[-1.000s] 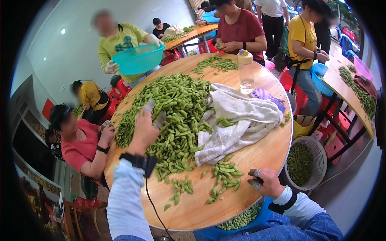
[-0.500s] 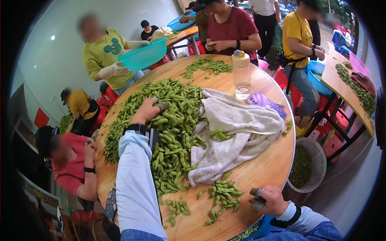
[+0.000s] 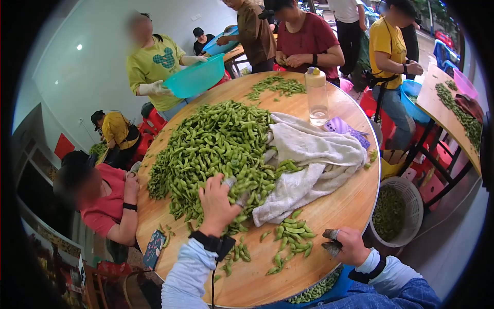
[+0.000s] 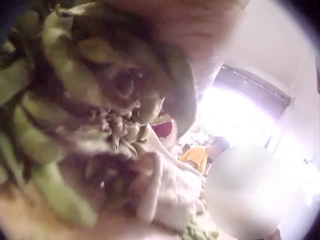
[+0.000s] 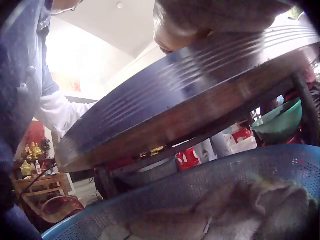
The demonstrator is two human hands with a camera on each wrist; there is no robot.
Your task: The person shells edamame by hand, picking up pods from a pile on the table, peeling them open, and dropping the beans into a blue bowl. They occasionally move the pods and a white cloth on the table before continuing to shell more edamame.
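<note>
The round worktop (image 3: pixel 334 211) is partly covered by a heap of green pods (image 3: pixel 216 139), edged by a towel (image 3: pixel 329 154). The heap's near side is touched by the left hand (image 3: pixel 218 205), fingers spread; whether anything is pinched by the curled right hand (image 3: pixel 352 248) cannot be told.

Pale blue sleeves (image 3: pixel 182 273) end at black wrist straps (image 3: pixel 372 273); a thin black cable (image 3: pixel 212 288) trails; greyish wraps (image 3: pixel 332 249) cover some fingers (image 3: pixel 230 182).
</note>
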